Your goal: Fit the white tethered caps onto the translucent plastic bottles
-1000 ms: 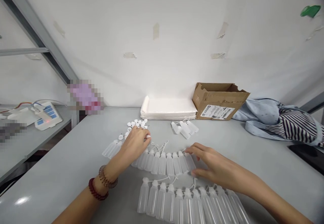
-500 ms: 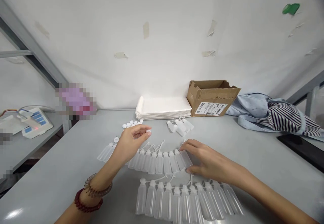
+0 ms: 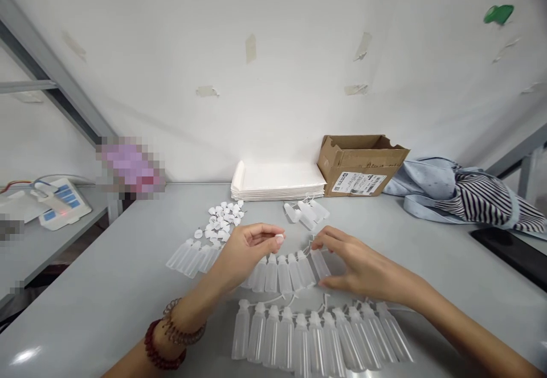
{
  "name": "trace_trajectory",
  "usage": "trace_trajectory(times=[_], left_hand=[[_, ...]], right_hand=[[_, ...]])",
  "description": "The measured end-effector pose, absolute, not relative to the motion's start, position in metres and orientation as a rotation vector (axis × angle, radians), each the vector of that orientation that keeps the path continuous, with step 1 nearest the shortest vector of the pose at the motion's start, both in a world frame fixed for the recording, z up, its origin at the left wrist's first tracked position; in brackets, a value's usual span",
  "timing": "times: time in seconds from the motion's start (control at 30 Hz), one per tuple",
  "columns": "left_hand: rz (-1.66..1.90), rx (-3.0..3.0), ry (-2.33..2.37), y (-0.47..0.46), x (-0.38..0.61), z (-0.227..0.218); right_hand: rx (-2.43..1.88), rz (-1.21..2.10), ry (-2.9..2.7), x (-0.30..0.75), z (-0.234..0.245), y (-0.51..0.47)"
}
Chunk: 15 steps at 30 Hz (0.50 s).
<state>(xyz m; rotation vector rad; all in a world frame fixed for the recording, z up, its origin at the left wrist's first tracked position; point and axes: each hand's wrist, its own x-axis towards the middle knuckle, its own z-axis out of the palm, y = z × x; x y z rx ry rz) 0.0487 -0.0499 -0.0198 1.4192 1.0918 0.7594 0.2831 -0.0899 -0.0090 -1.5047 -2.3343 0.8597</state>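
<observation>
My left hand (image 3: 250,248) is pinched on a small white cap (image 3: 280,238), above the middle row of clear plastic squeeze bottles (image 3: 271,275). At that row's right end my right hand (image 3: 352,261) holds one squeeze bottle (image 3: 320,265), fingers at its neck and thumb by its base. The bottles lie flat with thin white stems near their necks. Closer to me is a longer row of the same bottles (image 3: 301,341). Beyond my left wrist are loose white caps (image 3: 222,218) and several more bottles (image 3: 188,257), partly hidden by my hand.
Against the wall are a stack of white padded envelopes (image 3: 277,183) and an open cardboard box (image 3: 363,167), with a few capped bottles (image 3: 308,213) before them. To the right lie a blue and striped cloth bag (image 3: 474,196) and a black phone (image 3: 508,253).
My left hand has moved right with the cap, uncovering more of the cap pile and left bottles. The bottle in my right hand now stands slightly apart from its row.
</observation>
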Motion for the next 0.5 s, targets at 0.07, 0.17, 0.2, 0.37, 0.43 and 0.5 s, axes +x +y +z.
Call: trace_trajectory(times=[0.07, 0.17, 0.2, 0.37, 0.43, 0.5], left_hand=[[0.762, 1.395, 1.097, -0.0515, 0.0507, -0.0182], [0.766, 1.378, 1.120, -0.0524, 0.0521, -0.0162], [0.766, 1.373, 1.126, -0.0524, 0.0523, -0.0158], [0.743, 1.341, 1.130, -0.0524, 0.0519, -0.0153], [0.738, 1.338, 1.128, -0.0525, 0.0518, -0.0159], [0.738, 1.328, 1.127, -0.0525, 0.0521, -0.0168]], right_hand=[[-1.507, 0.854, -2.348, 0.2834, -0.0083, -0.0898], [-1.550, 0.857, -2.385, 0.2819, -0.0089, -0.0895], [-1.564, 0.858, -2.393, 0.2813, -0.0093, -0.0894], [-1.600, 0.891, -2.392, 0.2818, -0.0102, -0.0886], [-1.600, 0.901, -2.387, 0.2833, -0.0104, -0.0884], [-1.597, 0.904, -2.377, 0.2846, -0.0099, -0.0886]])
